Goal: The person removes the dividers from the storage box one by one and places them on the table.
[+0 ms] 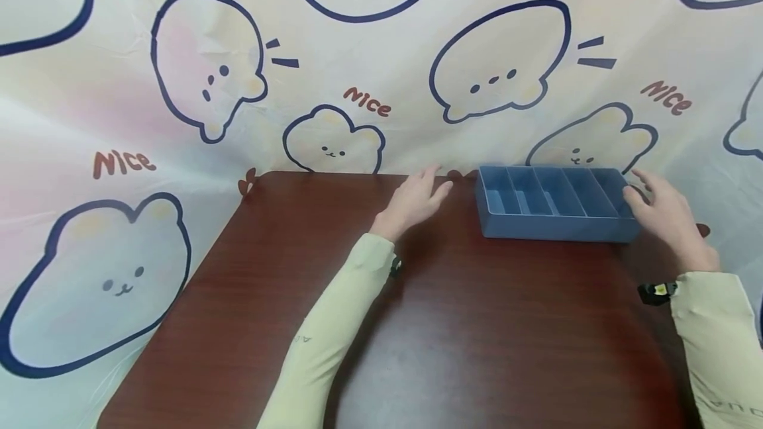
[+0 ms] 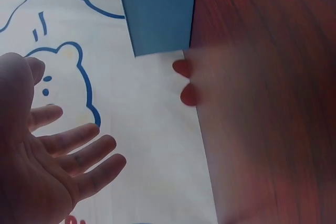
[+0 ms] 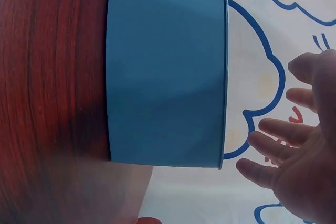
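A blue box [image 1: 560,228] with several open compartments stands at the far right of the dark brown table, close to its back edge. My left hand [image 1: 416,196] hovers left of the box with a gap between them, fingers spread and nothing held. At the box's right end is my right hand [image 1: 664,210], its thumb overlapping the corner in the head view. In the right wrist view the right hand [image 3: 294,145] has loosely extended fingers beside the blue wall [image 3: 165,77]. The left wrist view shows the left hand [image 2: 68,150] apart from the box end [image 2: 160,14].
A pale cloth [image 1: 334,65] printed with bear outlines hangs behind and beside the table. The brown table top [image 1: 447,323] stretches toward me under both sleeved forearms. Wrist straps with small dark devices [image 1: 658,292] sit on both wrists.
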`<move>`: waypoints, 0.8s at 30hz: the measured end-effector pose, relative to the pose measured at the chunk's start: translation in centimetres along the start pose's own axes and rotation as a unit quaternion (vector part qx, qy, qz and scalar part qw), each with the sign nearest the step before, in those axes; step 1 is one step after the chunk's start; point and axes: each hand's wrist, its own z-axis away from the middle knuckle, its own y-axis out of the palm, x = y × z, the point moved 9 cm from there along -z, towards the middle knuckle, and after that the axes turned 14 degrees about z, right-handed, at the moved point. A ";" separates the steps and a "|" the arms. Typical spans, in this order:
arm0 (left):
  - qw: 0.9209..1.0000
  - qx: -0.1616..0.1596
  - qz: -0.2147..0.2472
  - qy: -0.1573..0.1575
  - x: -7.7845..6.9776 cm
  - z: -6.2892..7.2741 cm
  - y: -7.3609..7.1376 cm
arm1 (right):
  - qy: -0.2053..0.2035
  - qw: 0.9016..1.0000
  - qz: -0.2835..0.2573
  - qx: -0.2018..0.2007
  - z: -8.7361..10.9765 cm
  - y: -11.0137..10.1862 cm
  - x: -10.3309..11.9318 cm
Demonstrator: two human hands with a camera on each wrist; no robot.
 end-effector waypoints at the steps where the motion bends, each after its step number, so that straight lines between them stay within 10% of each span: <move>1: 1.000 0.002 0.002 0.000 -0.1 -0.1 0.3 | 0.003 1.000 -0.003 -0.002 0.1 0.0 -0.1; 24: 0.998 0.017 0.054 -0.037 -1.3 -0.9 5.5 | 0.080 0.997 0.000 -0.016 0.2 1.5 -2.6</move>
